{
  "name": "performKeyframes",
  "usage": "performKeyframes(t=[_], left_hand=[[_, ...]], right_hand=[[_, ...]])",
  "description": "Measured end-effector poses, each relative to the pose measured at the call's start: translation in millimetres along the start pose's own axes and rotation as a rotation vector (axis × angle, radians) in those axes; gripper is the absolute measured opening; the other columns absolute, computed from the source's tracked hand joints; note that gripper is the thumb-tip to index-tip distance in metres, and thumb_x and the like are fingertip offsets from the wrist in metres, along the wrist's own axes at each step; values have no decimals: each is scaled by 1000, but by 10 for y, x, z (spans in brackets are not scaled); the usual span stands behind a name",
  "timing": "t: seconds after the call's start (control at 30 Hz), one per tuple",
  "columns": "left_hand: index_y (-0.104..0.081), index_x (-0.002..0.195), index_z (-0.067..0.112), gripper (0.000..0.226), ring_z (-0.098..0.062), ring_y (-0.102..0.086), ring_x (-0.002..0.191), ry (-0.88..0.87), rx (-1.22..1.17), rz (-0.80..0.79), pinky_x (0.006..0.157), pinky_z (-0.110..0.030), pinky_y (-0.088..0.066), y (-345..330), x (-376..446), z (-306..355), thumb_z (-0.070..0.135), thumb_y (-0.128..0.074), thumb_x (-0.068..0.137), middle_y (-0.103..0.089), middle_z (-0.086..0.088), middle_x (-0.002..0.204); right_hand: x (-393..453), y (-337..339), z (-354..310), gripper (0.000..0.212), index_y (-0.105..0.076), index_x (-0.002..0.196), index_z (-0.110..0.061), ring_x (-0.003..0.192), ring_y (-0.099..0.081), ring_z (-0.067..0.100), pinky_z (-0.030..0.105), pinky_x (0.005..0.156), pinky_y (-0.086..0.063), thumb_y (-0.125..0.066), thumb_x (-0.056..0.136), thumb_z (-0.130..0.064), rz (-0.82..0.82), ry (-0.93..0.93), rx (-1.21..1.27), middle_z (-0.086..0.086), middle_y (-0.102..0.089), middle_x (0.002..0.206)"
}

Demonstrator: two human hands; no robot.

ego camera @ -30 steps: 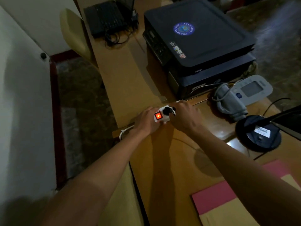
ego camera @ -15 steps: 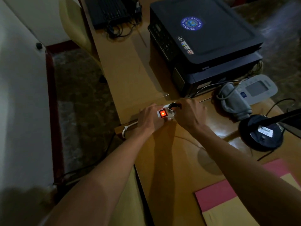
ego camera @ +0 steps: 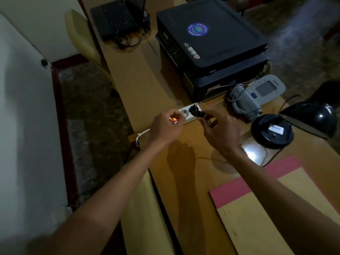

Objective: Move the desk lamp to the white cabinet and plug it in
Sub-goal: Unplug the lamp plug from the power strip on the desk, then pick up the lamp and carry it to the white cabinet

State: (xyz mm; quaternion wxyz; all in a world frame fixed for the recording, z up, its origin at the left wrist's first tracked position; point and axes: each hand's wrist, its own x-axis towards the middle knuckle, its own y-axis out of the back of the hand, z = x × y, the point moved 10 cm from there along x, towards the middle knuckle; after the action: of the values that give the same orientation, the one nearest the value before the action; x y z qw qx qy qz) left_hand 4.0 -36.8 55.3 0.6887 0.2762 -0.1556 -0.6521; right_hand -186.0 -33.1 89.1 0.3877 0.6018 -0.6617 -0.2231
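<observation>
Both forearms bare, extended forward from lower frame, converging toward centre. Left hand (ego camera: 166,128): back of hand up, wrist straight, fingers curled down, thumb and index tips pinched close together at the front. Right hand (ego camera: 219,130): back facing camera, fingers (ego camera: 206,117) bent, tips closed round a small dark object. Hands near each other, not touching

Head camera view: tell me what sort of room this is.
Probably a small office or home workroom. A black printer sits on a long wooden desk beside a blood pressure monitor, with a keyboard at the far end and paper folders nearer.
</observation>
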Motion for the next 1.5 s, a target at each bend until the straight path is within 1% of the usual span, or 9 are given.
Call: performKeyframes(t=[0.07, 0.17, 0.47, 0.67, 0.8, 1.03, 1.13, 1.27, 1.5], left_hand=[[-75, 85, 24, 36, -9, -73, 67, 200, -90, -133, 65, -29, -53, -100, -218, 70, 56, -60, 90, -77, 8, 81], [-75, 97, 18, 43, -6, -76, 67, 393, -264, -266, 61, -27, -48, -279, -556, 232, 59, -64, 86, -80, 5, 84], [-75, 88, 22, 21, -5, -76, 76, 316, -432, -71, 67, -25, -58, -394, -1102, 718, 40, -80, 80, -79, 5, 87], [-75, 82, 28, 14, -5, -74, 80, 235, -477, -33, 73, -21, -56, -563, -1285, 771, 34, -68, 92, -79, 8, 84], [-65, 99, 27, 13, -9, -75, 83, 169, -572, -24, 83, -30, -57, -622, -1210, 825, 30, -53, 103, -74, 3, 89], [-65, 124, 16, 32, -1, -63, 69, 26, -357, 8, 67, -23, -53, -658, -996, 1050, 36, -54, 102, -69, 6, 85], [-69, 115, 18, 29, 6, -61, 65, -29, -287, 3, 68, -20, -48, -683, -901, 1162, 39, -56, 100, -72, 8, 88], [-72, 102, 25, 21, 4, -61, 67, -43, -254, 9, 67, -17, -46, -712, -783, 1178, 40, -57, 99, -74, 4, 91], [-67, 111, 30, 18, 7, -62, 66, -59, -203, -5, 72, -17, -49, -893, -621, 968, 40, -58, 99, -75, 8, 92]], right_hand=[[-184, 155, -79, 32, -75, 124, -13, 75, -71, 16, 27, 63, -55, -72, 96, -28, 24, 39, 17, 2, -79, 108], [-434, 391, -217, 29, -77, 120, -11, 73, -71, 17, 32, 62, -57, -73, 95, -26, 93, 99, 22, 4, -80, 103], [-951, 861, -185, 23, -80, 111, -14, 71, -69, 14, 25, 52, -51, -75, 91, -25, 238, 58, 113, 2, -79, 93], [-1165, 939, 33, 46, -76, 123, -18, 101, -67, 14, 26, 74, -51, -65, 91, -49, 84, 96, 139, 0, -76, 117], [-1158, 1162, 789, 35, -78, 115, -18, 99, -66, 15, 38, 81, -58, -65, 93, -42, 106, -111, 148, 0, -75, 114], [-1019, 1427, 2498, 48, -56, 132, -13, 109, -63, 27, 40, 81, -53, -72, 88, -21, 169, -656, 103, 12, -64, 126], [-860, 1261, 2945, 78, -43, 147, -14, 132, -51, 36, 49, 100, -52, -82, 79, -20, 11, -727, 41, 16, -50, 144], [-482, 913, 3036, 117, -26, 161, -16, 145, -32, 42, 51, 114, -39, -94, 66, -30, -284, -568, -81, 20, -34, 157], [-173, 612, 3325, 136, -20, 163, -25, 149, -25, 43, 53, 121, -31, -98, 53, -46, -452, -449, -255, 11, -23, 168]])
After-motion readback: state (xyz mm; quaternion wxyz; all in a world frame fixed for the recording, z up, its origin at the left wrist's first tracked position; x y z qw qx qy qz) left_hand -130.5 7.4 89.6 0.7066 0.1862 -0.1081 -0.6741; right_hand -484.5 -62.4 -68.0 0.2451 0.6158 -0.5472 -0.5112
